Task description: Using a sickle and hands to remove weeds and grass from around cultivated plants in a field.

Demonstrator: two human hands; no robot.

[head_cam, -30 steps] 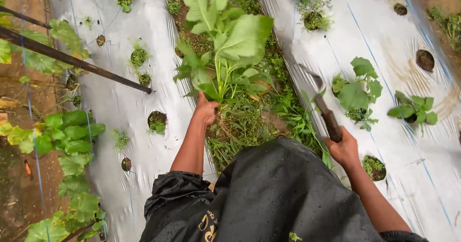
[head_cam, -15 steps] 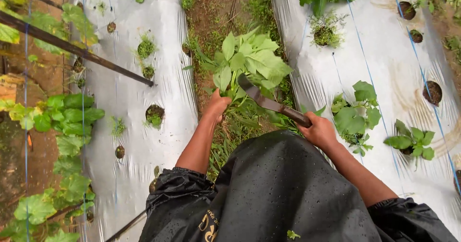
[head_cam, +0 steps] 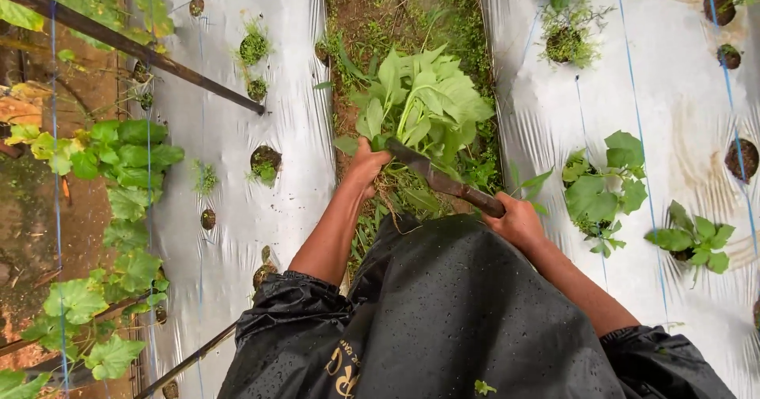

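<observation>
My left hand grips the base of a big leafy green plant that grows in the grassy furrow between two plastic-covered beds. My right hand holds the wooden handle of a sickle-like knife. Its dark blade reaches left to the plant's stems, right beside my left hand. The blade's tip is hidden by the leaves. I wear a wet black raincoat.
Silver mulch film covers the left bed and the right bed, with planting holes and small green seedlings. A dark pole slants over the left bed. Leafy vines line the far left edge.
My right hand swung the knife from the right bed across to the plant's base. My left hand kept its hold, and the plant's leaves now lean to the right.
</observation>
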